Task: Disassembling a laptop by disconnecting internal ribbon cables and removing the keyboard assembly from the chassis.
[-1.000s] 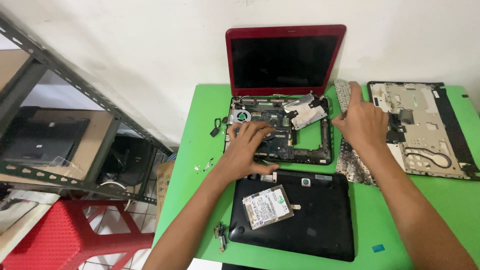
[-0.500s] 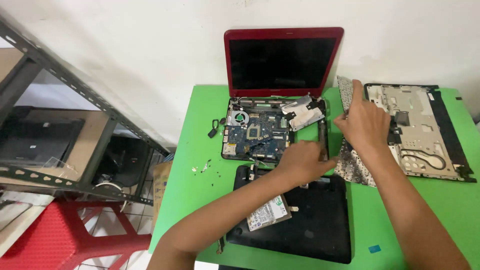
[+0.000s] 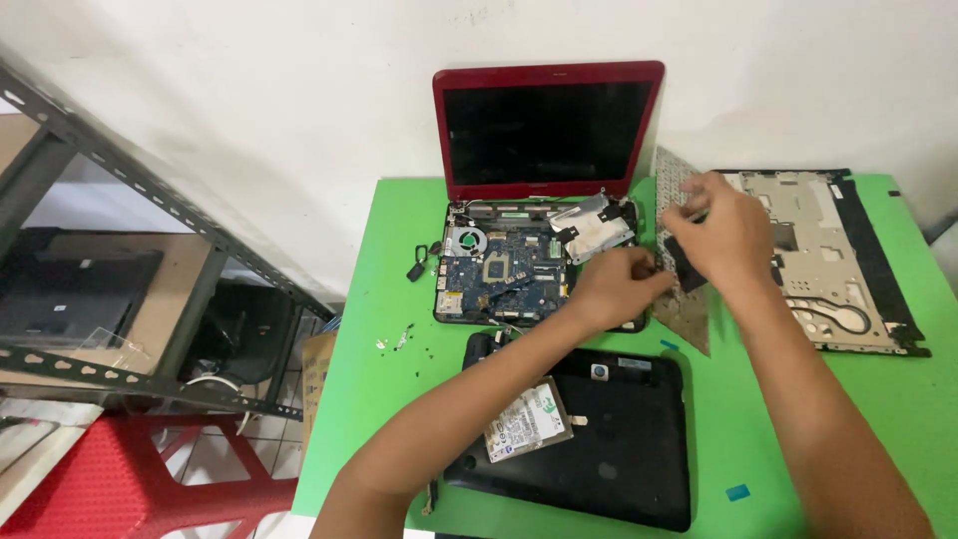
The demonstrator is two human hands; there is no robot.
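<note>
Hands meet at right edge of opened red laptop [image 3: 539,240]: right hand [image 3: 726,232] pinches small dark flat part [image 3: 685,266] between thumb & fingers, wrist bent down, forearm running in from lower right. Left hand [image 3: 617,287] curls toward same part, fingertips at it; can't tell if it grips. Left forearm crosses diagonally over black bottom cover [image 3: 599,439] w/ silver hard drive [image 3: 527,423] lying on it. Keyboard [image 3: 689,309] lies under hands, palmrest frame [image 3: 828,260] further right, all on green table [image 3: 399,399].
</note>
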